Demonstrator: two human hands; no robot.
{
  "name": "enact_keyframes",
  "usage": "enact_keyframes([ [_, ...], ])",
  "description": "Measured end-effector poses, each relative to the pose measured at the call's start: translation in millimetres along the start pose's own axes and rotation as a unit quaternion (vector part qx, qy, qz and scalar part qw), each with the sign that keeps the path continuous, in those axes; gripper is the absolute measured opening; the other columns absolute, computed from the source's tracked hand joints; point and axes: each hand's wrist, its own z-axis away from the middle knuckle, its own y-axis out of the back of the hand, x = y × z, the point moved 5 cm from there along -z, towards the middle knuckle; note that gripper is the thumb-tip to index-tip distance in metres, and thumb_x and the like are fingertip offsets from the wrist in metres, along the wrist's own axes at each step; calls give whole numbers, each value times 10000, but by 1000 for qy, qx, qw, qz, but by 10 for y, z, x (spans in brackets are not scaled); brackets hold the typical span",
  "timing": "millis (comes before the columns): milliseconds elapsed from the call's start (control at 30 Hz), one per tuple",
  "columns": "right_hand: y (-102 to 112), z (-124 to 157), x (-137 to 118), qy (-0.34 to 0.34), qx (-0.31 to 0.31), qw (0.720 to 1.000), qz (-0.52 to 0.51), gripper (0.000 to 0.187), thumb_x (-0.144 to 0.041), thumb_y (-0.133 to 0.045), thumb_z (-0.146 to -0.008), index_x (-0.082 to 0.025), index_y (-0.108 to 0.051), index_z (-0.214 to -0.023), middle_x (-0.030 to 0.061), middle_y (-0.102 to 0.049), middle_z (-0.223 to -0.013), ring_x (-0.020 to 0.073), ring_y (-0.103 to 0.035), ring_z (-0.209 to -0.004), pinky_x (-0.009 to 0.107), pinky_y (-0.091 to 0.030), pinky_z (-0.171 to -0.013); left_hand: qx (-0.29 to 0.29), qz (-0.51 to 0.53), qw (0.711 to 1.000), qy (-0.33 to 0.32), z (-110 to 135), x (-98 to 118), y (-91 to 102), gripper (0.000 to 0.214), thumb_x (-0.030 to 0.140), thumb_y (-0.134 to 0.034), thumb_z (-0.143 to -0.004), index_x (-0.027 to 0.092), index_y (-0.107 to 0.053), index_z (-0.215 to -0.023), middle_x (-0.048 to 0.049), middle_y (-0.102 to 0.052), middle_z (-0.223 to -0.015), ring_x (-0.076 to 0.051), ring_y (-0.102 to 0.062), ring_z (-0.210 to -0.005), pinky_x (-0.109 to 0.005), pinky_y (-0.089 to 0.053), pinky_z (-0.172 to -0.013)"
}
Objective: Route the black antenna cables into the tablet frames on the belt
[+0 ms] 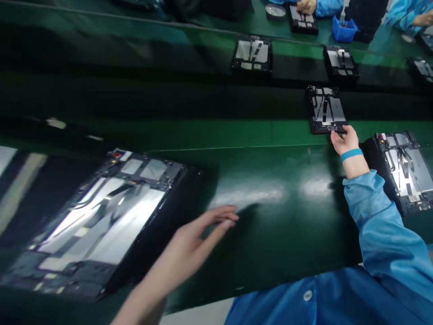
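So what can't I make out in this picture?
All in the head view:
- Right hand: whether fingers reach beneath the black device at its fingertips; the device's edge would hide them.
- Left hand: softened by blur; its forearm is cut off by the bottom edge.
- Large device at lower left: small parts smeared by blur.
- Co-worker's hand: partly cut off by the top edge.

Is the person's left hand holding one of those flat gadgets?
No, the left hand has nothing in its grasp as it hovers over the green tabletop.
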Motion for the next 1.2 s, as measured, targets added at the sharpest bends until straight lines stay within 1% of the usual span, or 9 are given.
enact_keyframes([
  [167, -256, -72, -104, -38, -40, 998, 31, 348, -489, -509, -1067, -249, -418, -832, -87, -442, -676, 55, -410, -469, 149, -344, -391, -59, 73, 995, -42, -143, 138, -601, 325, 502, -631, -937, 266, -748, -1127, -66, -812, -989, -261, -769, -915, -387, -633, -874],
  [333, -271, 234, 28, -43, -94, 993, 56, 408, -373, -663, -997, -245, -379, -733, -128, -309, -543, 48, -261, -405, 170, -217, -354, -98, 145, 983, -52, -456, 280, -988, 371, 502, -645, -926, 214, -728, -1145, -77, -775, -977, -228, -741, -876, -355, -609, -813],
  [433, 122, 723, 383, -63, -156, 983, 74, 391, -377, -792, -880, -240, -455, -739, -118, -397, -517, 50, -331, -418, 163, -288, -381, -44, 225, 973, 5, -657, 236, -1104, 523, 554, -611, -926, 173, -640, -1283, -99, -745, -1097, -197, -722, -787, -341, -589, -734],
  [567, 1066, 1482, 914, -131, -211, 955, 160, 495, -477, -976, -627, -214, -563, -698, -67, -562, -533, 61, -479, -470, 177, -410, -458, -15, 209, 977, 45, -624, 168, -1166, 646, 604, -474, -999, 161, -530, -1465, -108, -729, -1164, -197, -700, -816, -353, -579, -766],
  [700, 1837, 2051, 1028, -177, -286, 876, 345, 535, -666, -875, -730, -174, -668, -701, 30, -705, -669, 93, -577, -526, 230, -464, -528, -87, 65, 994, 2, -258, 250, -1192, 616, 560, -524, -1006, 131, -574, -1445, -123, -730, -1115, -267, -696, -962, -451, -570, -932],
  [833, 2132, 2212, 685, -162, -366, 696, 597, 564, -728, -739, -840, -163, -748, -845, 54, -731, -669, 167, -640, -533, 287, -460, -525, -134, -59, 989, -5, 83, 332, -1221, 627, 483, -547, -1015, 69, -529, -1485, -146, -711, -1154, -255, -708, -896, -445, -601, -882],
  [933, 1945, 2014, 245, 34, -309, 599, 738, 485, -662, -722, -887, -192, -783, -993, 42, -743, -671, 212, -682, -582, 318, -460, -563, -82, -169, 981, -56, 163, 473, -1213, 518, 359, -551, -1020, 71, -564, -1450, -160, -708, -1166, -273, -732, -968, -411, -615, -861],
  [1033, 1404, 1792, 23, 293, -238, 584, 718, 409, -594, -632, -971, -210, -770, -985, 69, -780, -815, 240, -718, -726, 363, -529, -704, -51, -301, 945, -118, 129, 702, -1273, 333, 188, -539, -979, 107, -686, -1267, -151, -728, -1082, -303, -745, -967, -420, -617, -843],
  [1200, 410, 1440, 461, 499, -152, 512, 682, 368, -472, -559, -1024, -164, -761, -1033, 196, -751, -1162, 388, -646, -1106, 551, -490, -954, -77, -411, 900, -122, -37, 1016, -1447, 280, 59, -457, -965, 90, -724, -1043, -177, -741, -973, -327, -756, -927, -420, -598, -792],
])
